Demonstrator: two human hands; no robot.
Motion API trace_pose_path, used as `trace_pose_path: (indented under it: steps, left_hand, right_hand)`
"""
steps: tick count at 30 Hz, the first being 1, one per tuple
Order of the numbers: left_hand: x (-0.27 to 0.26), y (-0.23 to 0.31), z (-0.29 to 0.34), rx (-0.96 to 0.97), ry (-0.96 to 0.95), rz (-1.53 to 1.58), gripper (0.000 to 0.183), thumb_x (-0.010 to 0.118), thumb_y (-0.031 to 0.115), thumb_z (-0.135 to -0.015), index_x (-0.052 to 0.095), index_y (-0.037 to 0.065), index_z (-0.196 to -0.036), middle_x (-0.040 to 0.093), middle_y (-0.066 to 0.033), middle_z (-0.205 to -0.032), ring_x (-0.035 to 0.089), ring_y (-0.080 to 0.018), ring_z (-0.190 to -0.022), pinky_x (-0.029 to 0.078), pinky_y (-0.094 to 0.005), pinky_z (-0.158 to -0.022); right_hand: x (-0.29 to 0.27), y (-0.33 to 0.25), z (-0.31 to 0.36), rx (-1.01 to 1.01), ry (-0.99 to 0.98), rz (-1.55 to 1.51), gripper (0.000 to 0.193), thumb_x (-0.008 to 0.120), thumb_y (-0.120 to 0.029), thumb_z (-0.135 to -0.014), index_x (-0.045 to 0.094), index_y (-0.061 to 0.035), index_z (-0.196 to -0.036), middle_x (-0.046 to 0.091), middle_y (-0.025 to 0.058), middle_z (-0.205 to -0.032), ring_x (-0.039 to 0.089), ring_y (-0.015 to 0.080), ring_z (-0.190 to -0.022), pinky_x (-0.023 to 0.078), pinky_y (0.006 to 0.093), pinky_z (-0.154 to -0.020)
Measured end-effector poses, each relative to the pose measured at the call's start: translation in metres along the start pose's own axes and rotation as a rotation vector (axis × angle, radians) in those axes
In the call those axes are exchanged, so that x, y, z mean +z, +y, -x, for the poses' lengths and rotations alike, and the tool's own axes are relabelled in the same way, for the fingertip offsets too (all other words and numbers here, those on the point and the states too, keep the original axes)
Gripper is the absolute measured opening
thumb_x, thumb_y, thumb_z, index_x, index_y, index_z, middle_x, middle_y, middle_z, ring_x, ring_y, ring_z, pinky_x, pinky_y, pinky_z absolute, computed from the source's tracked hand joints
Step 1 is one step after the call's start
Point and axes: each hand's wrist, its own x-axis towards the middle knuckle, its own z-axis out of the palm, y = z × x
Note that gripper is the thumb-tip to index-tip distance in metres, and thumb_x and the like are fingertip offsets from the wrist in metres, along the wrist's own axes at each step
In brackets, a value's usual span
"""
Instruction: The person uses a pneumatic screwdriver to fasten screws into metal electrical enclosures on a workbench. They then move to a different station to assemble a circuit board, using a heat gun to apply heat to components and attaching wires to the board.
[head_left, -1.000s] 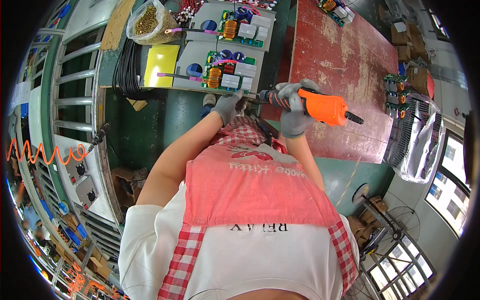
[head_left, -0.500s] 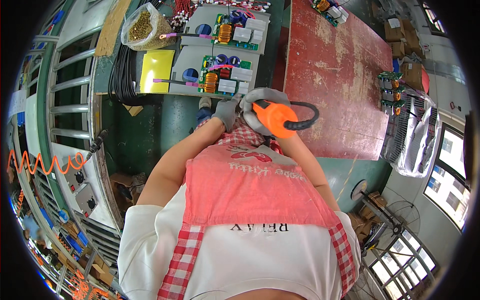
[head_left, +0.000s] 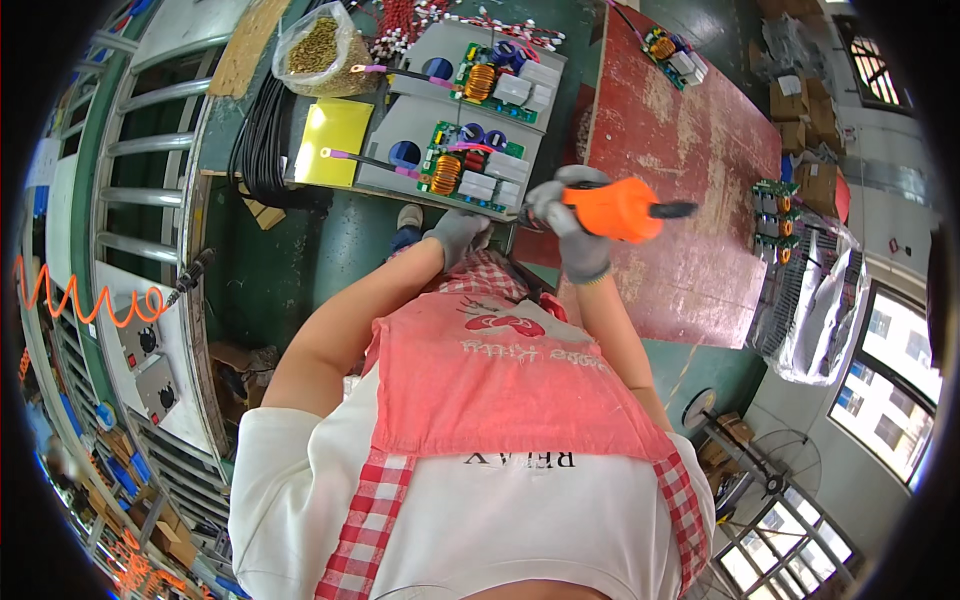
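Right grey-gloved hand [head_left: 572, 225] is wrapped around an orange-and-black power screwdriver [head_left: 624, 210], seen at two o'clock in the head view. Left grey-gloved hand [head_left: 460, 237] is curled near twelve, whether anything is pinched cannot be told, by the six-o'clock edge of a grey metal plate [head_left: 415, 125].

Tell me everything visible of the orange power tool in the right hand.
The orange power tool has a smooth, plastic-looking housing with a dark, stubby sleeve at its rear, pointing right in the picture. The gloved right hand wraps around its darker front part, hiding much of it. The front end faces left, toward the gloved left hand; whether its tip touches anything is unclear.
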Motion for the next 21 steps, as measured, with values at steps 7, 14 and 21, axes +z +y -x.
trace_pose_path:
  steps: [7,14,21]
  left_hand:
    - [-0.009,0.053,0.077,0.169,-0.003,0.016,0.023,0.039,0.015,-0.097,0.054,-0.001,-0.104,0.063,-0.0118,-0.091,0.056,-0.0113,-0.066,0.049,-0.0233,-0.06]
    - [-0.012,0.075,0.095,0.151,-0.102,0.235,0.021,0.05,0.024,-0.095,0.055,0.003,-0.098,0.056,-0.0026,-0.078,0.049,-0.0075,-0.063,0.042,-0.0209,-0.053]
    - [-0.028,0.074,0.091,0.137,-0.144,0.573,0.018,0.057,0.024,-0.092,0.056,0.007,-0.098,0.054,-0.0005,-0.076,0.048,-0.0074,-0.062,0.039,-0.0194,-0.05]
  right_hand:
    - [0.026,-0.058,0.0,-0.43,-0.111,-0.221,0.044,0.058,-0.01,-0.077,0.046,-0.0078,-0.119,0.05,0.0035,-0.067,0.05,0.017,-0.06,0.046,0.0383,-0.066]
    - [0.048,-0.069,-0.004,-0.461,-0.165,-0.245,0.044,0.06,-0.014,-0.079,0.046,-0.0112,-0.121,0.046,0.0001,-0.064,0.046,0.0151,-0.056,0.043,0.0365,-0.065]
    - [0.071,-0.06,-0.01,-0.39,-0.196,-0.292,0.041,0.062,-0.012,-0.081,0.046,-0.0124,-0.119,0.054,0.0024,-0.071,0.055,0.0174,-0.065,0.047,0.0381,-0.068]
